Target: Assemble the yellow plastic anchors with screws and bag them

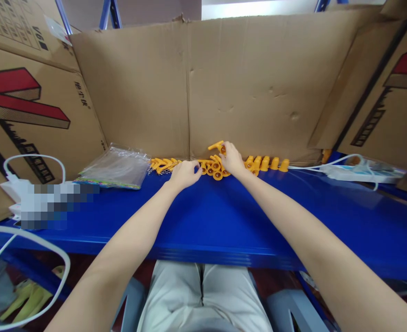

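My right hand [232, 159] is closed on a small orange-yellow plastic piece [217, 145], lifted just above a pile of similar ones. The piece has a bar-like arm sticking out to the left and a round brown spot by my fingers. Beneath it lies the pile of orange-yellow pieces [218, 175], their round ends facing me. My left hand [185, 175] rests at the left side of this pile, thumb and forefinger apart with a gap between them and nothing visible in it. Its other fingers are partly hidden. Beyond it lie orange-yellow pieces with small metal chains [160, 166].
Several orange-yellow cup-shaped pieces [274, 163] stand in a row at right. Clear plastic bags [115, 166] lie at left on the blue table [210, 221]. Cardboard walls [251, 83] enclose the back and sides. A white power strip [362, 174] and white cables lie at right; a white charger [16, 190] at left.
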`<move>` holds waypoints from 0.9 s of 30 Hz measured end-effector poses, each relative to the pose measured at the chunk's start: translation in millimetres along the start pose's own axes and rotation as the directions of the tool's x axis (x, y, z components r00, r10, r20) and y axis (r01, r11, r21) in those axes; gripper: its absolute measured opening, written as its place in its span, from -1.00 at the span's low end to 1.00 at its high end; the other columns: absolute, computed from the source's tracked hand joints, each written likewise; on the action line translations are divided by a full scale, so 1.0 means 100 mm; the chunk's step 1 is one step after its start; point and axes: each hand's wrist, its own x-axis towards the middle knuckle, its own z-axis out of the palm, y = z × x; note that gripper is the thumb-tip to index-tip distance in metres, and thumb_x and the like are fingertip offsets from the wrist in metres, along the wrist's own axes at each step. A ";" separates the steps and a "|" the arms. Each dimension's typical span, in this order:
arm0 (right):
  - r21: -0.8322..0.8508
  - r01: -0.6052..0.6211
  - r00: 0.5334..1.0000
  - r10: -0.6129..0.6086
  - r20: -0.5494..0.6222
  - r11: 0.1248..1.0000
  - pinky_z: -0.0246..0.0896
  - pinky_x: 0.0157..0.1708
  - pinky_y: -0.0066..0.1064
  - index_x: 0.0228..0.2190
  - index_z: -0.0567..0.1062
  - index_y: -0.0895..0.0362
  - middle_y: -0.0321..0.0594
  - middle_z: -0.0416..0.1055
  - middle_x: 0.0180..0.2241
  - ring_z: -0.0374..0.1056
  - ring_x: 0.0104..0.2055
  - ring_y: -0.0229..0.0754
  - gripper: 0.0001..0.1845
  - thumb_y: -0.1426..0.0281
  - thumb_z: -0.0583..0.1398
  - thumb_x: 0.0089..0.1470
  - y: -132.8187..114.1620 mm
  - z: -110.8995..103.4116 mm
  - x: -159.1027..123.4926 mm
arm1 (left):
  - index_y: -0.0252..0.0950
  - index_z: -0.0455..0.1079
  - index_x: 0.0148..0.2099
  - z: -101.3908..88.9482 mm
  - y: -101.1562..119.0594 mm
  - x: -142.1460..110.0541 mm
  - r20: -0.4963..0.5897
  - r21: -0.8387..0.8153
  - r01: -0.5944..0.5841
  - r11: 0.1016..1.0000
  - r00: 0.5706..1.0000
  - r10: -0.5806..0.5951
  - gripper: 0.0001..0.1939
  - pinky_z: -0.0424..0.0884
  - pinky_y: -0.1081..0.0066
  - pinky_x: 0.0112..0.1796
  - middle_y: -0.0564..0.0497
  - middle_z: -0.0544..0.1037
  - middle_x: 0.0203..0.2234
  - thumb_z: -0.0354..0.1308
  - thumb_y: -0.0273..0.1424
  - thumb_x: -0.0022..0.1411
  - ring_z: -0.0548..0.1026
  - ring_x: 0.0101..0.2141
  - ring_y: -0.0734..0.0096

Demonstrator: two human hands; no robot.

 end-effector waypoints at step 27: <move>-0.201 -0.247 0.706 0.318 0.632 0.948 0.34 -0.11 -0.17 0.01 0.44 0.01 -0.15 0.44 0.00 0.42 -0.06 0.02 -0.45 0.19 0.27 -0.06 0.57 -1.00 0.70 | -0.28 0.51 -0.26 0.07 0.00 -0.01 0.113 -0.079 -0.221 0.972 0.967 0.229 -0.76 0.37 0.42 -0.33 -0.02 0.59 -0.45 0.01 -0.36 0.19 0.53 -0.40 0.33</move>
